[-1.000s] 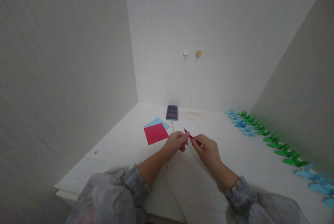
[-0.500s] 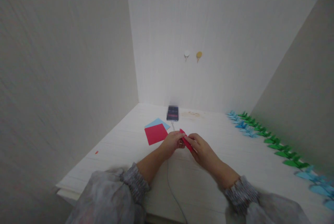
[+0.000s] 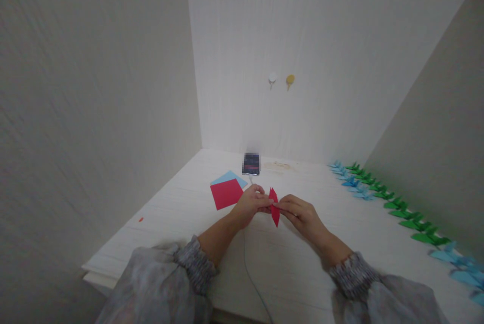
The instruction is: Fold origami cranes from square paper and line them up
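A folded piece of red origami paper (image 3: 275, 215), narrow and pointed at both ends, is held upright above the table between my two hands. My left hand (image 3: 249, 204) pinches it from the left, with fingertips at its middle. From the right, my right hand (image 3: 304, 215) pinches the same paper, its thumb and fingers closed on the edge. Just left of my left hand lies a flat sheet of red paper (image 3: 226, 194), partly covering a light blue sheet (image 3: 231, 176).
A phone (image 3: 251, 164) lies at the back, its white cable (image 3: 247, 266) running toward me. Rows of green folded-paper figures (image 3: 401, 213) and blue ones (image 3: 448, 254) line the right side. Two hooks, one white (image 3: 272, 80) and one yellow (image 3: 290, 79), are on the wall. An orange scrap (image 3: 141, 219) lies at left.
The folded red paper has turned from slanted to nearly upright and moved slightly right. My right hand has shifted right, and its fingers now pinch the paper's middle.
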`<state>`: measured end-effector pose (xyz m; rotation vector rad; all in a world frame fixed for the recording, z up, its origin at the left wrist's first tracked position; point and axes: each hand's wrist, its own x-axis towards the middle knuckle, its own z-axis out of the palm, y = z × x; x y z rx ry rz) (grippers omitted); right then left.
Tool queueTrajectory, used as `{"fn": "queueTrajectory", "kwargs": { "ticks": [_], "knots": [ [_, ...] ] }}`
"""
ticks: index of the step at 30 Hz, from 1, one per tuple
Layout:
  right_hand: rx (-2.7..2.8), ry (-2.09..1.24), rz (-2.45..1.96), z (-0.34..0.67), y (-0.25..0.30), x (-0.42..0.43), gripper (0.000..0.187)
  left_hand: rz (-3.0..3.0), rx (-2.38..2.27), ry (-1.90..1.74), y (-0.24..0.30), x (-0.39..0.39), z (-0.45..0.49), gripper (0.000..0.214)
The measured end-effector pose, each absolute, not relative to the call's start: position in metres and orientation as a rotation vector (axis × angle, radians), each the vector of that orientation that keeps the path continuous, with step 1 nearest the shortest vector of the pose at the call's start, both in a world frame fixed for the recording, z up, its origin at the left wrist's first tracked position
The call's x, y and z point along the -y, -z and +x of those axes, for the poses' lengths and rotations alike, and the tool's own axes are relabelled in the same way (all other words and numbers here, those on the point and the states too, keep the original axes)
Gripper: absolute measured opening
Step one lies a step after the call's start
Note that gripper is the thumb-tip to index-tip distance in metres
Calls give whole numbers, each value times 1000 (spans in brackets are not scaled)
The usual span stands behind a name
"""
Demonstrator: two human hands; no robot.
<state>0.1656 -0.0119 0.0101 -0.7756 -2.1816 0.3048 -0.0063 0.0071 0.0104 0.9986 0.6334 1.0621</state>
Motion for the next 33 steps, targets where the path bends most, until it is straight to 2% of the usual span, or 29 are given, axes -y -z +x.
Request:
{"fn": "queueTrajectory", "kwargs": {
  "ticks": [5,12,17,27,33],
  "knots": [
    [2054,-482,-777,162,-13,10,18,1079,-619,-1024,-8,-9,-6,27],
    [1672,-841,-854,155,-10,8,7,1216,-634,-1056,-15,-5,-6,23],
    [1558,-1014,-875,150,-11,10,9,1340,-705,-1058,-17,-2,-7,31],
    [1320,-1147,-933,141,-11,10,24,1433,-701,-1138,-5,-9,-7,22],
    [1319,-1230,-949,140,-8,9,19,1402,-650,-1158,-6,-8,-6,20]
  ]
}}
